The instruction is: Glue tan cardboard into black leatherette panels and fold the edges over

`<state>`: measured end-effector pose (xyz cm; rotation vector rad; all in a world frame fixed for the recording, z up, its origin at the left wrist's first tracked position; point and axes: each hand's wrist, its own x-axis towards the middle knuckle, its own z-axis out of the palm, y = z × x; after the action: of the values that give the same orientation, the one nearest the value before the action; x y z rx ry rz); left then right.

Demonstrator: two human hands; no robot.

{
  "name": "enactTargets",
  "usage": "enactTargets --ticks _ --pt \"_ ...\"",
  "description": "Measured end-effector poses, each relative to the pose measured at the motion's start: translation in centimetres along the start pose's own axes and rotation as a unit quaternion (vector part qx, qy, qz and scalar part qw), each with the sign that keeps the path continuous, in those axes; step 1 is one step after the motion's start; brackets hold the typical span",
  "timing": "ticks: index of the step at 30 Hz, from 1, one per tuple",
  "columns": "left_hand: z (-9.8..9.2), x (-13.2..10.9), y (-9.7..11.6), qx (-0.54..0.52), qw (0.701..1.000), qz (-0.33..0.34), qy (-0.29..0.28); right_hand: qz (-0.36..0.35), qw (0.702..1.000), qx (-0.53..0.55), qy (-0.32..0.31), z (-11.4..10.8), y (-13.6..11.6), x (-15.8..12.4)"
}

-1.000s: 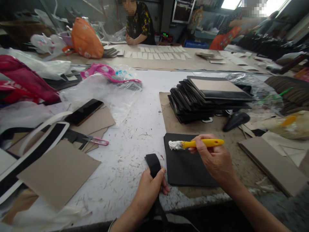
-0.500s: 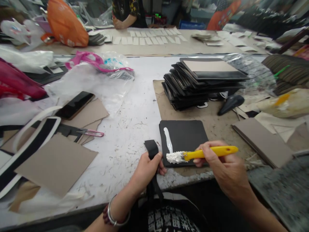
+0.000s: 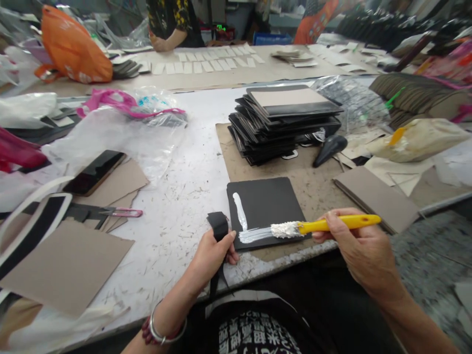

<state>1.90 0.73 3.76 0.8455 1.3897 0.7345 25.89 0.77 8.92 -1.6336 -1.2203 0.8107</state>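
Note:
My right hand (image 3: 363,250) grips a brush with a yellow handle (image 3: 341,222), its bristles (image 3: 286,229) thick with white paste. The bristles rest on a black rectangular board (image 3: 267,201) close to the table's front edge. White paste (image 3: 240,211) runs down the board's left side, and a streaky band follows its near edge up to the brush. Pinched in my left hand (image 3: 211,250) is a folded black strip (image 3: 217,225), whose tail hangs below the table edge. Fingers of that hand touch or nearly touch the board's left near corner.
Behind the board rises a stack of black panels (image 3: 283,123). Grey cardboard sheets (image 3: 376,196) lie to the right. At left are a phone (image 3: 95,172), small pink thread snips (image 3: 125,212) and more cardboard (image 3: 70,265). A co-worker's arm (image 3: 167,42) rests across the far table.
The brush has swept right along the board's near edge, leaving a white band behind it. My view has shifted slightly right. My left hand still holds the black strip.

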Motion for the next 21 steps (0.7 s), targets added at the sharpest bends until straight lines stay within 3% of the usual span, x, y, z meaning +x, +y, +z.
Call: enactTargets --ticks 10,16,21 --pt "0.3 -0.2 0.1 -0.004 1.0 -0.015 0.027 -0.032 0.998 -0.025 0.053 -4.1 1.1 1.6" --pt "0.3 -0.3 0.0 0.007 0.999 -0.021 0.034 -0.108 0.992 0.002 0.065 -2.6 0.6 5.2" --pt "0.2 -0.4 -0.3 0.008 0.999 -0.023 0.032 -0.122 0.992 0.022 0.015 -1.0 1.1 7.9"
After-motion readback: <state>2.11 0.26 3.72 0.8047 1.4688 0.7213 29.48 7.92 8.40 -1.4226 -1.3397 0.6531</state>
